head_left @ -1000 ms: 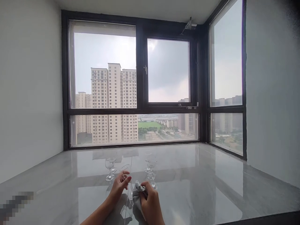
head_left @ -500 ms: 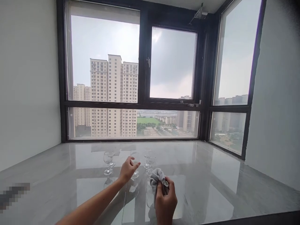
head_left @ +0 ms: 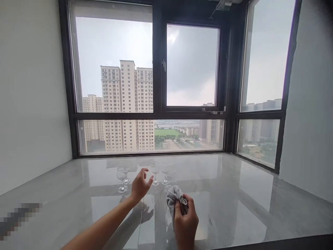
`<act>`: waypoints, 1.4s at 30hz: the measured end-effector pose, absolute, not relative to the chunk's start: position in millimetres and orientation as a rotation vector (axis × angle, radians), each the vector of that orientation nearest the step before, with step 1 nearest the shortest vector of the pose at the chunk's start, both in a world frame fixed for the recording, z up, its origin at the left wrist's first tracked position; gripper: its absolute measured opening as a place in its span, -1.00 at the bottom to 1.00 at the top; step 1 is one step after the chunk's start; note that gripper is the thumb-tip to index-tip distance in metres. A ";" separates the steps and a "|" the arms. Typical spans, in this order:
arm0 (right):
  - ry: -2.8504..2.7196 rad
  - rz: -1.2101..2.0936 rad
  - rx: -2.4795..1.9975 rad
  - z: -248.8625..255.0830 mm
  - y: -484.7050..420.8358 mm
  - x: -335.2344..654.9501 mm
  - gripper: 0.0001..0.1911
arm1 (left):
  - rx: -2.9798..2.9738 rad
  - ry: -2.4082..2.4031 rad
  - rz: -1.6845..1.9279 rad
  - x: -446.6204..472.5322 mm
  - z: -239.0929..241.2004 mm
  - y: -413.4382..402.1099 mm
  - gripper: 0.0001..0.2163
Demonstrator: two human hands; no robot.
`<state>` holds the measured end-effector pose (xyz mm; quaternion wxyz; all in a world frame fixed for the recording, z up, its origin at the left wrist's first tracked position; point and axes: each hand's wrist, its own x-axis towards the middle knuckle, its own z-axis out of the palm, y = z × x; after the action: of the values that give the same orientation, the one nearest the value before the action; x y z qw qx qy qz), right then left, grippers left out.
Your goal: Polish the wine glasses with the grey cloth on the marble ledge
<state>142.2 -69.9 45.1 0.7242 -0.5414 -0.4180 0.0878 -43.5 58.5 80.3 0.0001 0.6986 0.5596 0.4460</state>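
My left hand (head_left: 141, 185) reaches over the glossy ledge with its thumb and fingers apart, holding nothing. Just right of its fingertips a clear stemmed glass (head_left: 155, 171) stands upright; the hand looks apart from it. Bunched in the closed fingers of my right hand (head_left: 186, 220) is a grey cloth (head_left: 172, 202). Behind the cloth are two more stemmed glasses, one farther back (head_left: 164, 169) and one nearer (head_left: 170, 177), its foot close to the cloth. Left of my left hand stand a front glass (head_left: 122, 175) and another partly behind it (head_left: 126, 173).
The grey, reflective ledge (head_left: 104, 215) runs back to dark-framed windows (head_left: 149, 116). White walls rise at left (head_left: 33, 90) and right (head_left: 309, 104). A pixelated dark patch (head_left: 18, 218) covers something at the lower left. The ledge's front edge shows at the lower right.
The middle glass now stands farther back and right, nearer the right pair. My left hand has drawn slightly left, off that glass. My right hand keeps the cloth; the view has shifted slightly.
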 end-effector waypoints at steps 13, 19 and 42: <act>-0.958 0.248 -1.168 42.3 -68.9 139.7 -0.69 | 1.323 1.780 1.974 -142.6 56.1 67.5 -0.34; -0.982 0.291 -1.135 47.3 -69.8 136.9 -0.72 | 1.421 1.677 1.776 -138.2 53.4 55.9 -0.39; -1.425 0.121 -0.946 58.6 -78.6 111.8 -0.73 | 3.021 0.929 1.063 -69.2 60.5 -6.9 -0.62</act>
<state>111.8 -78.6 58.6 0.6545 -0.4173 -0.6282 0.0534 -69.2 -6.9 60.5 -0.0965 0.9017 0.2773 0.3173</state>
